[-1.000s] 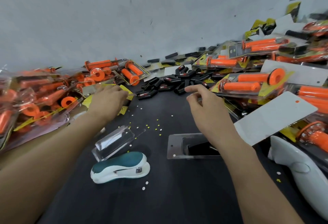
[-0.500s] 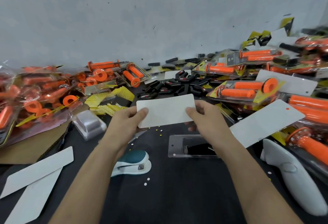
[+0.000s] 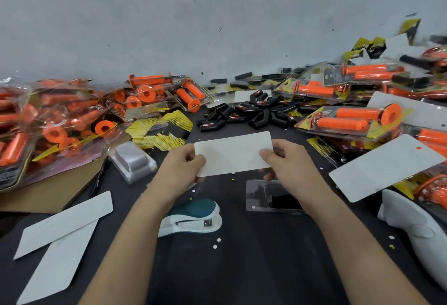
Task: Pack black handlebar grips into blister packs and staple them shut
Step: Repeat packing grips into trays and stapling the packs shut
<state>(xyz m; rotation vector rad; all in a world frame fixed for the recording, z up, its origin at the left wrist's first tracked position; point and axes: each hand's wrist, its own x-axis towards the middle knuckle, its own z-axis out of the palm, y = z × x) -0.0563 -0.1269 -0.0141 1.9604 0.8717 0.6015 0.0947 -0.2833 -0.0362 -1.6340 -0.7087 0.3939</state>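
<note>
— What are the hands doing?
— Holding a white card (image 3: 233, 153) above the tabletop (image 3: 242, 268): the left hand (image 3: 180, 166) pinches one end, the right hand (image 3: 287, 162) the other.
— And the grips?
— One black grip (image 3: 285, 202) lies in the clear blister pack (image 3: 254, 195) under the right wrist. A pile of black grips (image 3: 251, 113) sits further back, and the stapler (image 3: 193, 217) lies by the left forearm.

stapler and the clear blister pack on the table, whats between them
Nothing. In the head view, only a bare strip of black tabletop separates the stapler from the blister pack.
</note>
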